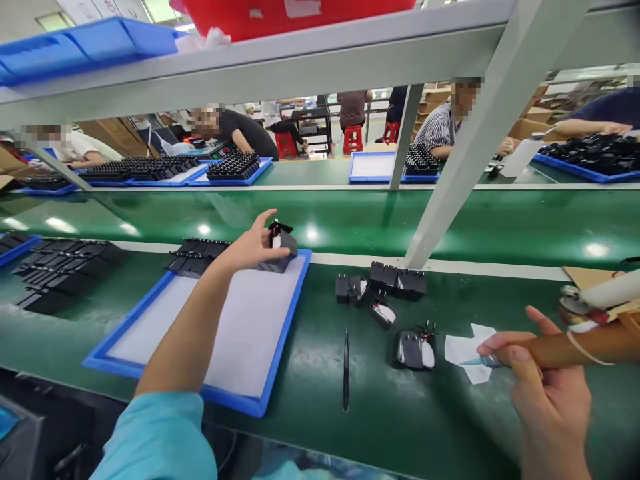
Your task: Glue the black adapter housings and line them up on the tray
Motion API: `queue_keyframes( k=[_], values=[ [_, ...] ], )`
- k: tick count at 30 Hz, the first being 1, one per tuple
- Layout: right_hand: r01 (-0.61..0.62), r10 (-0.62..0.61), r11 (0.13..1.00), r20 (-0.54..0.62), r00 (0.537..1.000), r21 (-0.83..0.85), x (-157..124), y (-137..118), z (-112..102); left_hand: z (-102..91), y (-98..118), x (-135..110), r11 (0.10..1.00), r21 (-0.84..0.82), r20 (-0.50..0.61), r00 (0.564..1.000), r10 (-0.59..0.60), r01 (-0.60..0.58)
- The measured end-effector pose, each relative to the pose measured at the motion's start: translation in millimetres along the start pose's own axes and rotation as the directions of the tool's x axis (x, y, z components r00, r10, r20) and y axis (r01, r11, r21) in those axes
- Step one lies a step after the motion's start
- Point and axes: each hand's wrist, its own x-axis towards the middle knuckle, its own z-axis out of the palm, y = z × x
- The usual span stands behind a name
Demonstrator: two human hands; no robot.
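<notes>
My left hand [257,243] reaches over the far right corner of a blue-rimmed tray [283,331]. Its thumb and index finger are spread around a black plastic case [287,244]; the thumb appears to touch it, and the other fingers are partly hidden. My right hand [547,380] grips a brown-wrapped glue dispenser [560,347] with a blue needle tip, pointing left over a white paper scrap [477,383]. Left of that paper lies an open black case [413,350] with a white part inside. Black tweezers [346,373] lie on the green bench between my hands.
More black cases [397,280] stand behind the tweezers, beside a smaller open one [383,313]. Rows of cases [65,263] sit at the left. A slanted grey post [460,180] and shelf beam [300,60] cross in front. Several people work beyond the green belt [320,213].
</notes>
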Motion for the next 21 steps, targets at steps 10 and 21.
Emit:
queue_keyframes(
  k=[10, 21],
  values=[
    [0.067, -0.077, 0.988, 0.071, 0.994, 0.137, 0, 5, 4, 115.9, -17, -188, 0.966, -0.254, 0.079, 0.996, -0.036, 0.055],
    [-0.128, -0.014, 0.849, 0.265, 0.964, 0.512, -19, -18, 24, 166.4, -32, -198, 0.987, -0.145, 0.130, 0.990, -0.052, 0.071]
  ],
)
